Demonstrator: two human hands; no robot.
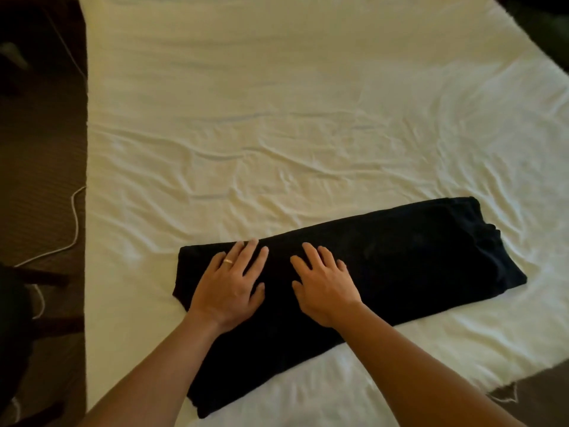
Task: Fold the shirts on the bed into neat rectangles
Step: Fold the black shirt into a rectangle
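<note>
A black shirt point(400, 257) lies on the bed point(277, 118) as a long folded band, running from the near left to the middle right. My left hand point(232, 285) presses flat on its left part, fingers straight and spread, a ring on one finger. Close beside it, my right hand point(324, 286) presses flat on the shirt too, fingers spread. Neither hand grips the cloth. The shirt's right end shows bunched layers.
The cream sheet is wrinkled around the shirt. The bed's left edge meets a dark carpeted floor point(40, 167) where a white cable point(74, 223) lies. A dark object point(15, 318) stands at the lower left. The bed's near right corner point(505, 389) shows a frayed edge.
</note>
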